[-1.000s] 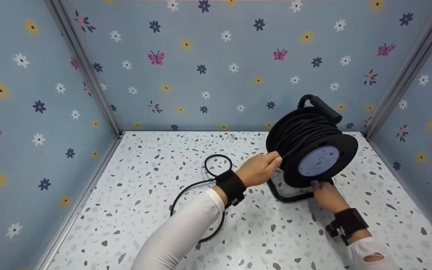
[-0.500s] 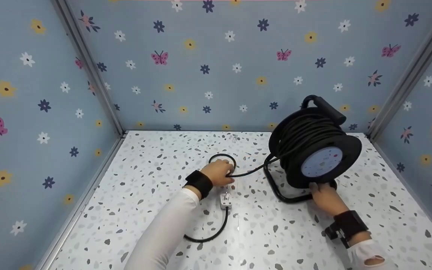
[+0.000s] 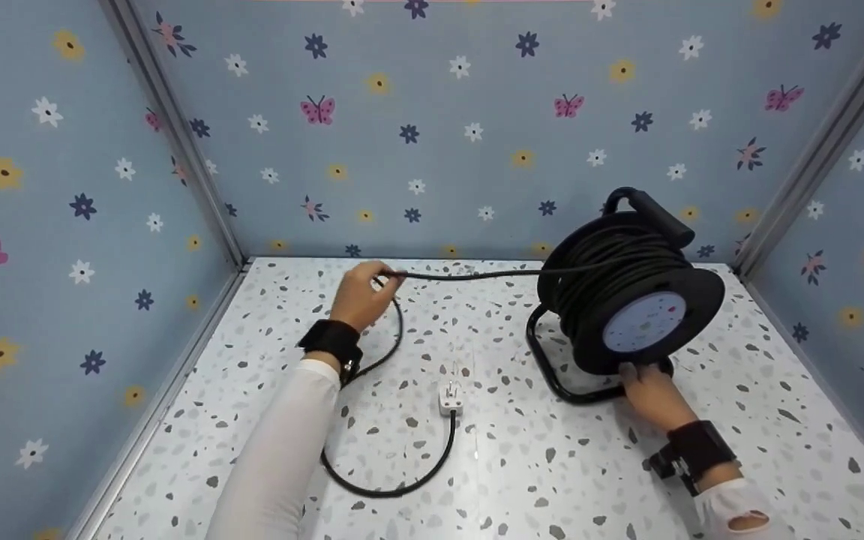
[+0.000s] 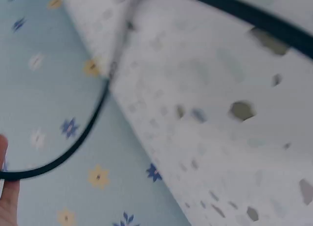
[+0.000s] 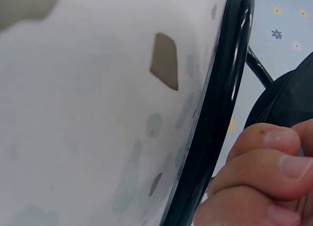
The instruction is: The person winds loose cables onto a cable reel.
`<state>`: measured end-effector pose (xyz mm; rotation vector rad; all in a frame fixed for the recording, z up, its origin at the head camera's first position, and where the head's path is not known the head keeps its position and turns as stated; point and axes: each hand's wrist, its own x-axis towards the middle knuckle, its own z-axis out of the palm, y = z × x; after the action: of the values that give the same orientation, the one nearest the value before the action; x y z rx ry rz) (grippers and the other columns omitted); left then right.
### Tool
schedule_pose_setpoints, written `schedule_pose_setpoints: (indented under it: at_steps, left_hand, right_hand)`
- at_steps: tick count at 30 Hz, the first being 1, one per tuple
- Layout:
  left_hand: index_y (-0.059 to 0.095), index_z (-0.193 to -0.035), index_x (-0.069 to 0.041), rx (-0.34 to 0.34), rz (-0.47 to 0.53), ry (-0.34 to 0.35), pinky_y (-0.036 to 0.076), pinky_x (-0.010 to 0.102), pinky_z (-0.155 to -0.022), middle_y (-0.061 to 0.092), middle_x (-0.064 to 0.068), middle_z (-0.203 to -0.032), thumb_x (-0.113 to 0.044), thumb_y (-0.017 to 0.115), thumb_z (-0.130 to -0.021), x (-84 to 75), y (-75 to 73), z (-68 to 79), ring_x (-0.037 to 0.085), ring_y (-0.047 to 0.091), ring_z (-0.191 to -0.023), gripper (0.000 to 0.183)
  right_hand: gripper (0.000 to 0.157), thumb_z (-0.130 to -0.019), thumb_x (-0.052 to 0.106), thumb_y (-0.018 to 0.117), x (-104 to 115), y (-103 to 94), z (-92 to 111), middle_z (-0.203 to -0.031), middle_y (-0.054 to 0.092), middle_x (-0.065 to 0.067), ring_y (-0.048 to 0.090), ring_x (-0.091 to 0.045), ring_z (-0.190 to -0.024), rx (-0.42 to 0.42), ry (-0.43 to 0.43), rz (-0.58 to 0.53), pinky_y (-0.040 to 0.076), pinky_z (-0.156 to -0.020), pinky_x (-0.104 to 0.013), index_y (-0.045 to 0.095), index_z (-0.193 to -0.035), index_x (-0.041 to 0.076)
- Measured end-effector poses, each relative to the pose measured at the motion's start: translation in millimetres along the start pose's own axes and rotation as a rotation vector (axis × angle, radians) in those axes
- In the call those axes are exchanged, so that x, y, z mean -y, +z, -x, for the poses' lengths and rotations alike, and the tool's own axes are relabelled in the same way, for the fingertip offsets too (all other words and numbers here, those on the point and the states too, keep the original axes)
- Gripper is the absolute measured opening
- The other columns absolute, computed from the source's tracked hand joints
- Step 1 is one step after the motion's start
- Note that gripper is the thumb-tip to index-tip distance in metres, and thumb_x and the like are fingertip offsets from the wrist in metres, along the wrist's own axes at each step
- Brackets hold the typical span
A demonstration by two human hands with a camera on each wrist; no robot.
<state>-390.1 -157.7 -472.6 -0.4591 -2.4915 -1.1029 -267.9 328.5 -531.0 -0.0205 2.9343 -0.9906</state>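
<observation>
A black cable reel (image 3: 586, 352) stands at the right of the speckled tabletop in the head view, tilted on its tubular stand (image 3: 552, 384). Thick black cable (image 3: 469, 277) runs left from the wound turns to my left hand (image 3: 363, 294), which pinches it above the table near the back edge. Beyond that hand the cable drops and curves forward to a white plug (image 3: 451, 401) lying mid-table. My right hand (image 3: 655, 396) holds the reel's lower rim, its fingers (image 5: 259, 174) curled in the right wrist view; their exact contact is hidden.
A carrying handle (image 3: 661, 217) tops the reel. Flower-patterned panels (image 3: 417, 150) enclose the table at the back and both sides, joined by metal corner posts (image 3: 177, 135). Dark camera straps circle both wrists.
From the reel, my left hand has gone left across the table, then up toward the back edge, drawing cable out into a nearly level line. The right hand stays at the rim.
</observation>
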Motion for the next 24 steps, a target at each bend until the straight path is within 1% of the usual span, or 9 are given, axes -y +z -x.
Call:
schedule_pose_setpoints:
  at_steps: [2,4,6,9,12,15,16,19,24]
  left_hand:
    - [0.076,-0.106,-0.001,-0.092,0.022,0.006,0.052,0.053,-0.107,0.075,0.021,-0.112,-0.027,0.073,-0.105,2.7,-17.4,-3.1,0.040,0.070,-0.113,0.026]
    - [0.074,-0.104,-0.001,-0.142,0.026,-0.017,0.051,0.054,-0.107,0.074,0.021,-0.111,-0.034,0.076,-0.103,6.5,-33.4,-4.2,0.041,0.069,-0.113,0.033]
    - [0.074,-0.105,-0.002,-0.156,0.021,-0.063,0.051,0.054,-0.106,0.073,0.021,-0.113,-0.040,0.078,-0.102,13.0,-47.1,-3.8,0.040,0.068,-0.113,0.038]
    - [0.070,-0.103,-0.004,-0.122,0.045,-0.149,0.050,0.052,-0.103,0.073,0.021,-0.116,-0.036,0.073,-0.105,25.1,-61.0,0.0,0.040,0.067,-0.113,0.032]
    - [0.059,-0.087,-0.009,-0.083,0.069,-0.183,0.047,0.045,-0.087,0.066,0.014,-0.088,-0.033,0.065,-0.110,36.3,-62.9,7.8,0.035,0.062,-0.087,0.034]
    - [0.044,-0.072,-0.015,-0.050,0.053,-0.159,0.036,0.037,-0.072,0.042,-0.001,-0.063,-0.033,0.058,-0.114,42.5,-56.4,16.6,0.023,0.040,-0.063,0.048]
    - [0.041,-0.068,-0.017,-0.036,0.042,-0.148,0.034,0.036,-0.069,0.034,-0.004,-0.059,-0.035,0.059,-0.114,43.4,-54.0,19.2,0.021,0.035,-0.059,0.052]
    - [0.039,-0.059,-0.019,0.011,-0.001,-0.124,0.033,0.034,-0.064,0.028,-0.009,-0.053,-0.035,0.060,-0.113,44.2,-48.8,25.7,0.016,0.029,-0.052,0.060]
    - [0.041,-0.052,-0.020,0.093,-0.093,-0.126,0.035,0.034,-0.061,0.029,-0.008,-0.049,-0.039,0.061,-0.112,41.2,-44.8,30.6,0.015,0.030,-0.048,0.065]
  right_hand:
    - [0.064,-0.119,0.033,0.026,-0.2,0.6,-0.5,-0.137,0.061,-0.044,0.058,-0.062,-0.132,0.003,0.008,-0.003,0.045,-0.112,-0.071,0.057,-0.139,-0.020]
    - [0.066,-0.119,0.034,0.025,-0.9,1.2,-1.3,-0.137,0.062,-0.044,0.059,-0.062,-0.131,0.006,0.017,-0.010,0.045,-0.111,-0.071,0.058,-0.138,-0.020]
    - [0.067,-0.119,0.036,0.025,-0.5,1.2,-1.1,-0.136,0.062,-0.044,0.060,-0.061,-0.130,0.011,0.025,-0.018,0.046,-0.111,-0.071,0.058,-0.138,-0.020]
    - [0.068,-0.119,0.036,0.024,-0.1,0.7,-0.4,-0.137,0.062,-0.044,0.060,-0.061,-0.130,0.014,0.034,-0.022,0.046,-0.110,-0.071,0.058,-0.138,-0.019]
    - [0.068,-0.119,0.037,0.024,0.2,1.2,0.7,-0.136,0.062,-0.044,0.060,-0.061,-0.130,0.003,0.034,-0.017,0.046,-0.110,-0.071,0.059,-0.137,-0.019]
    - [0.069,-0.119,0.037,0.023,1.7,2.5,1.7,-0.132,0.064,-0.043,0.065,-0.059,-0.121,-0.010,0.032,-0.020,0.049,-0.107,-0.069,0.061,-0.135,-0.018]
    - [0.069,-0.119,0.038,0.023,2.4,3.1,2.1,-0.131,0.065,-0.042,0.068,-0.058,-0.117,-0.012,0.033,-0.019,0.050,-0.106,-0.069,0.061,-0.134,-0.018]
    - [0.068,-0.119,0.037,0.024,5.9,4.9,3.3,-0.131,0.066,-0.041,0.070,-0.054,-0.113,-0.011,0.030,-0.021,0.050,-0.105,-0.068,0.061,-0.136,-0.017]
    - [0.064,-0.120,0.035,0.025,12.5,9.1,5.5,-0.143,0.060,-0.040,0.058,-0.058,-0.135,-0.004,0.007,-0.020,0.043,-0.115,-0.069,0.055,-0.145,-0.016]
